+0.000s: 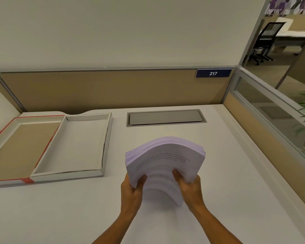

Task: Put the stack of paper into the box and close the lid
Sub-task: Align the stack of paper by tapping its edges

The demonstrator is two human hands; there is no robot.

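Note:
A thick stack of printed white paper (165, 155) is held above the desk, bowed upward in the middle. My left hand (132, 189) grips its near left edge, thumb on top. My right hand (190, 189) grips the near right edge the same way. The box (106, 138) lies open and empty on the desk to the left of the stack, apart from it. Its lid (25, 143), brown inside with a red rim, is folded flat out to the box's left.
A grey cable hatch (165, 118) is set into the white desk (236, 173) behind the stack. A tan partition (113, 88) with a "217" sign (213, 73) closes the back; a glass-topped partition (271, 120) runs along the right.

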